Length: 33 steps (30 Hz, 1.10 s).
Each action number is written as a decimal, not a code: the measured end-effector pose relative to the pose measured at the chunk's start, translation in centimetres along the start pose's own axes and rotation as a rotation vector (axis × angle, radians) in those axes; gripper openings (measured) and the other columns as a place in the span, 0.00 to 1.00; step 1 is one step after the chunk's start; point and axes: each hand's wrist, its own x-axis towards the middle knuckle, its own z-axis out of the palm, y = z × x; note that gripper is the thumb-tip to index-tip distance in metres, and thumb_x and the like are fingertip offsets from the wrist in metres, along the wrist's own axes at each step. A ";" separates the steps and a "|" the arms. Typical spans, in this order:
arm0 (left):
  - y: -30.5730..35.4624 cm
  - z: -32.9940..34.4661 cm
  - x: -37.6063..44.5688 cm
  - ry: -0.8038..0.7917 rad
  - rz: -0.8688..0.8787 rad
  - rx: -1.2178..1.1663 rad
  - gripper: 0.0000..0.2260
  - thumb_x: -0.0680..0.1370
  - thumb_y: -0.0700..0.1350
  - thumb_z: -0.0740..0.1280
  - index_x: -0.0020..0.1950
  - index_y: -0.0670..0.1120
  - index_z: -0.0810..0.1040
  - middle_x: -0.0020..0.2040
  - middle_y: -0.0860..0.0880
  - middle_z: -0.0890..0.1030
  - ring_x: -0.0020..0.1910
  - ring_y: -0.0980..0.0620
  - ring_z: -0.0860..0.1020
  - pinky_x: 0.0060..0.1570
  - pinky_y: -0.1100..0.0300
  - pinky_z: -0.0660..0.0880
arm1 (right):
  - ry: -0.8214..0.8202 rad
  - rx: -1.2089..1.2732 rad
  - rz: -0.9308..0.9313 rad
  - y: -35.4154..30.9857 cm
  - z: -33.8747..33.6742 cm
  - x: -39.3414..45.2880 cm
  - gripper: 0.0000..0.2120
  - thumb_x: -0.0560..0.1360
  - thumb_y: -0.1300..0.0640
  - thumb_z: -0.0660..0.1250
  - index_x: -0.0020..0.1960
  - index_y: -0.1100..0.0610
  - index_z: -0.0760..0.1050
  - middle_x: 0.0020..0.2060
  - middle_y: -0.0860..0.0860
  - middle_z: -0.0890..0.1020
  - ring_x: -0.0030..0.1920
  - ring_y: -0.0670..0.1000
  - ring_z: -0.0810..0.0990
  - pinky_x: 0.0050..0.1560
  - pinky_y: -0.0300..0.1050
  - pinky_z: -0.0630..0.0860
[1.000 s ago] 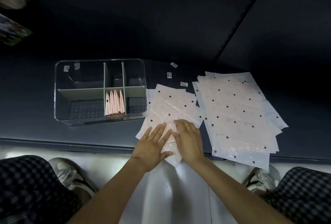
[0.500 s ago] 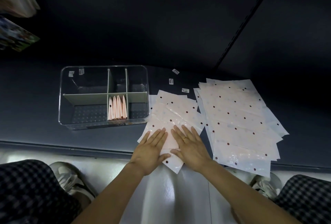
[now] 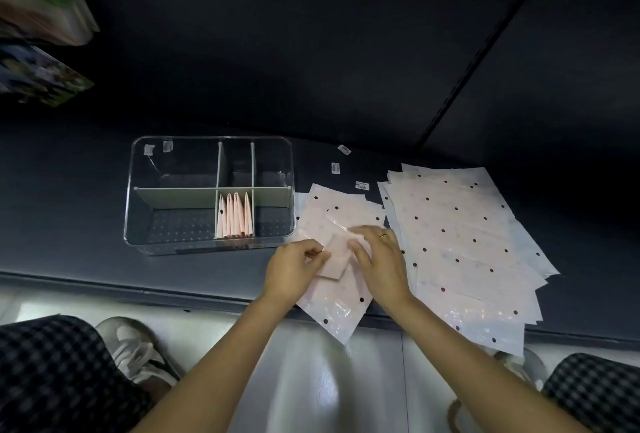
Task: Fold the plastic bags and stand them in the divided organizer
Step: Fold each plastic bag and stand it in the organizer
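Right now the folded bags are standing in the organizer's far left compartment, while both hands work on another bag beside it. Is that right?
Not quite. The head view shows the folded bags standing in the organizer's near middle compartment, not the far left one. The rest holds: the left hand and right hand both hold another bag beside it.

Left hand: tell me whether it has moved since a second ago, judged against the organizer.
Yes. The left hand, earlier flat on the bags, has lifted and curled, now pinching the folded bag, a bit nearer the organizer.
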 end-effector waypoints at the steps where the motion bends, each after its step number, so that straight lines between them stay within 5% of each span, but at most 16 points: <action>1: 0.6 -0.3 0.0 0.023 -0.015 -0.048 0.06 0.75 0.47 0.69 0.39 0.49 0.80 0.35 0.54 0.81 0.39 0.53 0.80 0.40 0.57 0.75 | 0.034 0.049 0.028 -0.6 -0.1 0.0 0.11 0.77 0.55 0.64 0.60 0.52 0.74 0.50 0.44 0.76 0.53 0.46 0.72 0.49 0.39 0.70; 3: 1.5 -0.7 -0.2 0.090 -0.014 -0.098 0.07 0.75 0.46 0.69 0.37 0.50 0.77 0.32 0.55 0.79 0.35 0.54 0.78 0.38 0.58 0.74 | 0.086 0.175 0.064 -2.2 -0.1 -0.5 0.11 0.77 0.56 0.65 0.58 0.52 0.73 0.49 0.45 0.76 0.47 0.45 0.75 0.46 0.38 0.72; 8: 2.3 -1.7 -0.8 0.051 0.018 -0.346 0.09 0.77 0.43 0.64 0.36 0.50 0.75 0.40 0.52 0.76 0.40 0.56 0.77 0.41 0.63 0.72 | -0.106 0.534 0.214 -6.1 0.9 -1.3 0.11 0.79 0.49 0.60 0.56 0.53 0.76 0.47 0.44 0.81 0.46 0.40 0.79 0.49 0.35 0.76; 13: 1.5 -4.5 0.0 -0.045 -0.079 -0.602 0.17 0.82 0.44 0.56 0.41 0.46 0.82 0.46 0.45 0.80 0.46 0.53 0.79 0.53 0.55 0.75 | -0.073 0.388 0.221 -7.6 1.3 0.6 0.09 0.76 0.53 0.67 0.54 0.55 0.77 0.44 0.46 0.82 0.45 0.46 0.79 0.44 0.31 0.72; 15: 0.9 -5.4 0.6 0.030 -0.039 -0.454 0.15 0.81 0.46 0.58 0.43 0.46 0.82 0.46 0.47 0.81 0.47 0.51 0.79 0.52 0.53 0.75 | -0.107 0.334 0.199 -8.0 1.5 1.6 0.07 0.76 0.60 0.66 0.53 0.57 0.78 0.44 0.47 0.82 0.45 0.47 0.79 0.46 0.34 0.72; 18: -1.5 -7.0 1.4 0.266 0.055 0.196 0.13 0.80 0.50 0.59 0.49 0.46 0.81 0.50 0.48 0.78 0.52 0.48 0.73 0.50 0.54 0.70 | -0.147 0.325 0.233 -8.7 1.8 3.3 0.08 0.75 0.62 0.65 0.53 0.58 0.79 0.46 0.47 0.81 0.46 0.46 0.78 0.48 0.38 0.72; 21: -4.2 -8.1 1.5 0.247 0.065 0.529 0.13 0.79 0.54 0.60 0.54 0.50 0.81 0.56 0.47 0.73 0.55 0.47 0.68 0.51 0.54 0.65 | -0.141 0.364 0.287 -9.5 2.5 4.7 0.04 0.75 0.61 0.65 0.49 0.57 0.77 0.43 0.47 0.79 0.46 0.48 0.76 0.44 0.39 0.72; 24: -6.0 -8.4 1.5 0.240 0.104 0.540 0.11 0.79 0.54 0.61 0.55 0.52 0.79 0.58 0.47 0.71 0.55 0.46 0.66 0.50 0.54 0.64 | -0.192 0.433 0.342 -10.5 3.4 5.7 0.01 0.75 0.61 0.65 0.45 0.57 0.73 0.38 0.48 0.76 0.43 0.50 0.76 0.45 0.46 0.73; 29: -6.6 -9.4 2.0 0.312 0.100 0.506 0.08 0.77 0.52 0.65 0.51 0.50 0.79 0.60 0.46 0.71 0.56 0.44 0.67 0.50 0.52 0.67 | -0.243 0.373 0.291 -12.0 5.1 7.2 0.04 0.74 0.60 0.67 0.45 0.56 0.72 0.31 0.44 0.73 0.34 0.44 0.73 0.33 0.31 0.68; 33: -7.0 -9.6 2.0 0.297 0.072 0.480 0.06 0.75 0.48 0.68 0.49 0.48 0.77 0.61 0.46 0.71 0.57 0.44 0.66 0.50 0.52 0.66 | -0.271 0.174 0.189 -13.3 6.7 8.3 0.04 0.74 0.59 0.67 0.45 0.53 0.72 0.29 0.43 0.71 0.35 0.46 0.72 0.33 0.37 0.65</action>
